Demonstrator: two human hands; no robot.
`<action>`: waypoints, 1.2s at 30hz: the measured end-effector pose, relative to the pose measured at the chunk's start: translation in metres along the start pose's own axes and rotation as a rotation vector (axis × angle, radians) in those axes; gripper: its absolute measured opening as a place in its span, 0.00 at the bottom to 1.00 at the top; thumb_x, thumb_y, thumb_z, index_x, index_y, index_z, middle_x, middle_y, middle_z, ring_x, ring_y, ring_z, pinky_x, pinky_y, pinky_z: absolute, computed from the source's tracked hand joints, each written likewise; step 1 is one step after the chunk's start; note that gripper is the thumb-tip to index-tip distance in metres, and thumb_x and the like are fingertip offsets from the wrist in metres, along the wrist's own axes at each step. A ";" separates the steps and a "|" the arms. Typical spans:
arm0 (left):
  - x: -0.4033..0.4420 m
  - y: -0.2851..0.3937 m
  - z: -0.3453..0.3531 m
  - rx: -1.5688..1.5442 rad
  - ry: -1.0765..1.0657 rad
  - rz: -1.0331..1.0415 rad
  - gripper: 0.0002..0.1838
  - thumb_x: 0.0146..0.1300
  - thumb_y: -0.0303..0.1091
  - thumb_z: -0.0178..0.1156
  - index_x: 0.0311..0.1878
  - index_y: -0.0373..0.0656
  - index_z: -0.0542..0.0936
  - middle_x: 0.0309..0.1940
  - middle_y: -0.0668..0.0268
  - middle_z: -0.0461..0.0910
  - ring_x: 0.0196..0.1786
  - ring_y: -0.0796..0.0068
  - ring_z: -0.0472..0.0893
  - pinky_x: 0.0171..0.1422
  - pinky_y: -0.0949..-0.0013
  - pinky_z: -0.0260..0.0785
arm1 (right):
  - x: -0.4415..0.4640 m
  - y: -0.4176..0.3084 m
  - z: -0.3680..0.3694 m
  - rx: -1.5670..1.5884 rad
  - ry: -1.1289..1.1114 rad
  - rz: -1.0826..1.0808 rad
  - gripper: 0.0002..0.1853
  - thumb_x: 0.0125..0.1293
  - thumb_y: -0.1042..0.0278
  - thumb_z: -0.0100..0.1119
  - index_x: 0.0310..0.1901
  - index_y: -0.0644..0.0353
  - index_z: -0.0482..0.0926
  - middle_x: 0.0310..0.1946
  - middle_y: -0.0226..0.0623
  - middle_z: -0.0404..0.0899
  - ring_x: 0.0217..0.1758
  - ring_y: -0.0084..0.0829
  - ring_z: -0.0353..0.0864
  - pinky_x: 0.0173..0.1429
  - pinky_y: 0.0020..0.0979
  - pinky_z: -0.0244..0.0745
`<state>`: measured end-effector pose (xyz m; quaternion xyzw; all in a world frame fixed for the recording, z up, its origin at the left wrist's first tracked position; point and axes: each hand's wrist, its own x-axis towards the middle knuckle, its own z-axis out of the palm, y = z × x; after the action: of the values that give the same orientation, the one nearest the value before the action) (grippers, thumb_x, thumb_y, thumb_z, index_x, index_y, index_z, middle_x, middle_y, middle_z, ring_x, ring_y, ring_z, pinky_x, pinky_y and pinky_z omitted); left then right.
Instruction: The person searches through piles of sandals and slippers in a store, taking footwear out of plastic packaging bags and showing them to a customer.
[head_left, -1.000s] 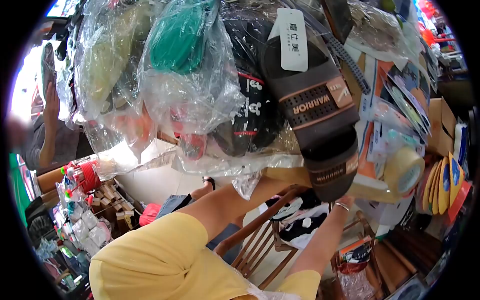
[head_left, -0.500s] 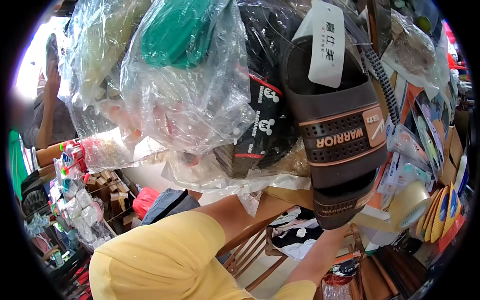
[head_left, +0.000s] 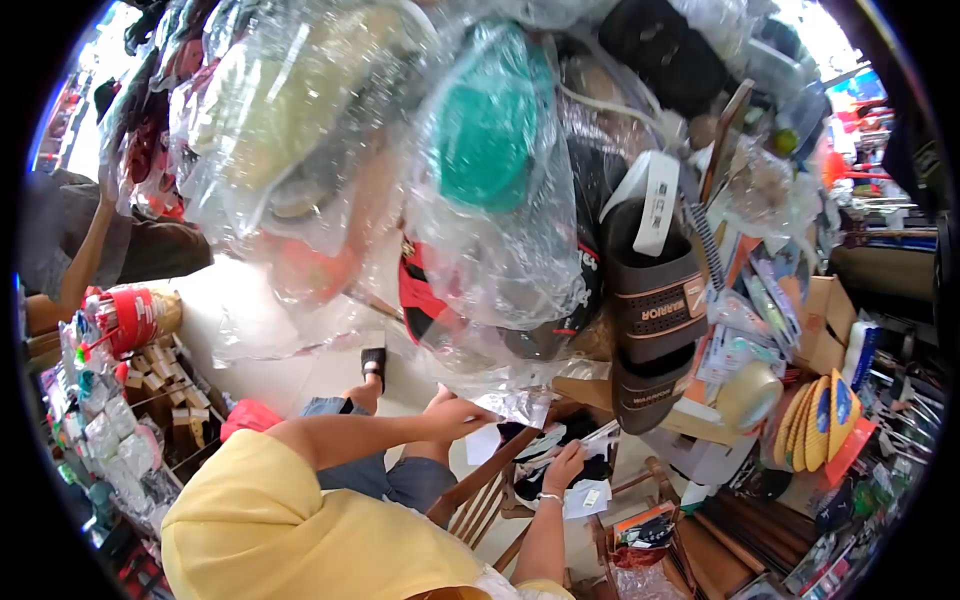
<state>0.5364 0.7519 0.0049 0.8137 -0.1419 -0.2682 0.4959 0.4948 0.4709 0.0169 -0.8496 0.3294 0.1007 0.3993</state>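
My left hand (head_left: 458, 418) is closed, fingertips beside a corner of clear plastic wrap (head_left: 520, 408); what it holds, if anything, cannot be made out. To its right, my right hand (head_left: 564, 468), with a bracelet at the wrist, is closed beside dark items and white paper (head_left: 586, 498) on a wooden chair (head_left: 478, 512); its contents are too small to name. Above both hands hang a brown slide sandal (head_left: 655, 312) with a white tag (head_left: 657, 205), and a green item (head_left: 487, 145) in clear plastic.
Yellow insoles (head_left: 815, 425), a tape roll (head_left: 748, 396) and a cardboard box (head_left: 825, 322) are at the right. On the left stand packaged goods (head_left: 120, 430) and wooden blocks (head_left: 165, 375). Another person's arm (head_left: 82, 250) shows at the far left. A sandaled foot (head_left: 373, 367) rests on the floor.
The view has shifted, so the hanging sandal and bagged items look smaller. Both my hands now show below them; before, the goods hid them. The other person's arm stays at the left.
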 end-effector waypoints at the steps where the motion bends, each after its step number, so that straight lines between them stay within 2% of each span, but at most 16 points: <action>1: -0.023 0.011 -0.032 -0.111 -0.079 -0.108 0.14 0.61 0.39 0.54 0.47 0.47 0.78 0.41 0.61 0.80 0.43 0.60 0.78 0.49 0.61 0.68 | -0.009 -0.004 -0.002 -0.047 -0.023 0.028 0.16 0.69 0.60 0.45 0.42 0.68 0.71 0.21 0.41 0.73 0.24 0.30 0.74 0.31 0.30 0.69; 2: -0.045 0.024 -0.064 -0.213 -0.146 -0.225 0.12 0.61 0.39 0.53 0.46 0.48 0.78 0.40 0.61 0.80 0.44 0.58 0.78 0.49 0.61 0.69 | -0.020 -0.009 -0.004 -0.040 0.008 0.015 0.16 0.69 0.60 0.45 0.42 0.68 0.71 0.21 0.41 0.73 0.24 0.30 0.74 0.31 0.30 0.69; 3: -0.066 0.016 -0.084 -0.179 -0.143 -0.247 0.12 0.61 0.38 0.53 0.46 0.47 0.78 0.40 0.61 0.80 0.44 0.60 0.78 0.50 0.62 0.69 | -0.031 -0.015 -0.006 -0.081 0.042 -0.059 0.18 0.67 0.62 0.47 0.52 0.66 0.65 0.22 0.42 0.74 0.25 0.31 0.74 0.33 0.30 0.70; 5: -0.114 0.000 -0.119 -0.151 -0.092 -0.324 0.12 0.60 0.35 0.53 0.46 0.44 0.78 0.39 0.59 0.80 0.43 0.62 0.79 0.49 0.63 0.70 | -0.054 -0.015 -0.010 -0.125 0.041 -0.118 0.36 0.62 0.69 0.51 0.69 0.60 0.46 0.27 0.40 0.75 0.30 0.33 0.75 0.39 0.30 0.73; 7: -0.160 -0.011 -0.156 -0.200 0.048 -0.432 0.12 0.59 0.33 0.54 0.45 0.41 0.78 0.35 0.57 0.81 0.40 0.63 0.81 0.46 0.65 0.72 | -0.072 -0.035 -0.023 0.036 0.167 -0.161 0.32 0.62 0.72 0.50 0.67 0.61 0.53 0.29 0.37 0.74 0.30 0.28 0.73 0.37 0.28 0.71; 9: -0.207 -0.024 -0.194 -0.131 0.194 -0.420 0.12 0.58 0.32 0.55 0.44 0.41 0.78 0.33 0.57 0.81 0.39 0.64 0.81 0.45 0.66 0.72 | -0.087 -0.078 -0.041 0.172 0.251 -0.055 0.28 0.62 0.75 0.49 0.64 0.65 0.58 0.36 0.42 0.75 0.35 0.29 0.74 0.43 0.30 0.71; 13: -0.304 -0.063 -0.253 -0.065 0.369 -0.505 0.11 0.56 0.30 0.56 0.42 0.39 0.79 0.31 0.58 0.81 0.36 0.69 0.81 0.43 0.68 0.73 | -0.099 -0.246 -0.061 0.361 0.393 -0.357 0.20 0.65 0.74 0.49 0.59 0.69 0.66 0.46 0.39 0.74 0.42 0.25 0.74 0.48 0.29 0.70; 15: -0.356 -0.101 -0.270 -0.125 0.472 -0.602 0.11 0.54 0.29 0.56 0.42 0.39 0.79 0.30 0.60 0.81 0.33 0.71 0.80 0.40 0.69 0.73 | -0.085 -0.330 -0.063 0.453 0.410 -0.623 0.19 0.66 0.71 0.50 0.56 0.69 0.69 0.49 0.41 0.73 0.45 0.30 0.74 0.53 0.29 0.67; 17: -0.410 -0.153 -0.272 -0.149 0.619 -0.757 0.13 0.53 0.28 0.55 0.43 0.40 0.79 0.29 0.59 0.80 0.30 0.71 0.78 0.37 0.69 0.73 | -0.035 -0.371 -0.063 0.188 0.460 -0.750 0.18 0.68 0.66 0.48 0.55 0.68 0.70 0.51 0.43 0.72 0.46 0.38 0.74 0.56 0.32 0.65; 19: -0.443 -0.143 -0.275 -0.265 0.758 -0.965 0.14 0.53 0.28 0.55 0.45 0.41 0.78 0.28 0.60 0.79 0.27 0.72 0.77 0.31 0.68 0.72 | 0.025 -0.411 -0.060 0.184 0.544 -0.866 0.20 0.70 0.60 0.44 0.52 0.69 0.72 0.47 0.46 0.74 0.46 0.46 0.74 0.55 0.36 0.64; 22: -0.480 -0.156 -0.246 -0.446 0.899 -1.054 0.15 0.54 0.29 0.54 0.47 0.41 0.76 0.27 0.62 0.78 0.26 0.73 0.77 0.25 0.70 0.69 | 0.087 -0.469 -0.071 0.384 0.374 -0.615 0.28 0.71 0.50 0.39 0.50 0.72 0.73 0.44 0.51 0.76 0.47 0.48 0.73 0.56 0.39 0.63; 24: -0.485 -0.163 -0.223 -0.751 1.086 -0.935 0.16 0.55 0.30 0.55 0.48 0.41 0.75 0.27 0.63 0.77 0.25 0.75 0.76 0.23 0.71 0.68 | 0.142 -0.465 -0.067 0.466 0.223 -0.270 0.35 0.67 0.40 0.40 0.62 0.66 0.64 0.65 0.45 0.61 0.68 0.39 0.59 0.69 0.32 0.50; 27: -0.456 -0.136 -0.201 -0.572 0.921 -1.223 0.16 0.55 0.31 0.55 0.48 0.40 0.75 0.27 0.63 0.77 0.25 0.75 0.76 0.23 0.71 0.68 | 0.147 -0.490 -0.065 0.331 0.293 -0.172 0.36 0.67 0.38 0.39 0.61 0.66 0.66 0.66 0.44 0.60 0.70 0.36 0.55 0.69 0.30 0.48; 31: -0.404 -0.109 -0.198 -0.587 0.898 -1.164 0.16 0.55 0.31 0.55 0.48 0.40 0.75 0.27 0.63 0.77 0.25 0.75 0.76 0.23 0.71 0.68 | 0.139 -0.500 -0.061 0.621 0.102 -0.295 0.32 0.70 0.42 0.34 0.57 0.63 0.72 0.63 0.40 0.65 0.70 0.33 0.55 0.72 0.33 0.40; 32: -0.392 -0.104 -0.200 -0.585 0.892 -1.136 0.16 0.55 0.31 0.55 0.48 0.40 0.75 0.27 0.63 0.77 0.25 0.75 0.76 0.23 0.71 0.68 | 0.128 -0.503 -0.062 0.721 0.184 -0.482 0.28 0.71 0.45 0.33 0.54 0.60 0.75 0.59 0.37 0.70 0.68 0.30 0.58 0.71 0.33 0.39; 36: -0.355 -0.098 -0.218 -0.573 0.906 -1.015 0.16 0.55 0.31 0.56 0.48 0.40 0.75 0.27 0.64 0.77 0.25 0.76 0.76 0.23 0.71 0.68 | 0.078 -0.524 -0.083 0.904 0.418 -0.539 0.23 0.72 0.55 0.33 0.52 0.61 0.76 0.55 0.33 0.74 0.61 0.27 0.64 0.65 0.30 0.50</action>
<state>0.3688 1.1331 0.1031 0.6489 0.5463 -0.1288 0.5138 0.8815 0.6148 0.3585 -0.6502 0.1835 -0.3262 0.6611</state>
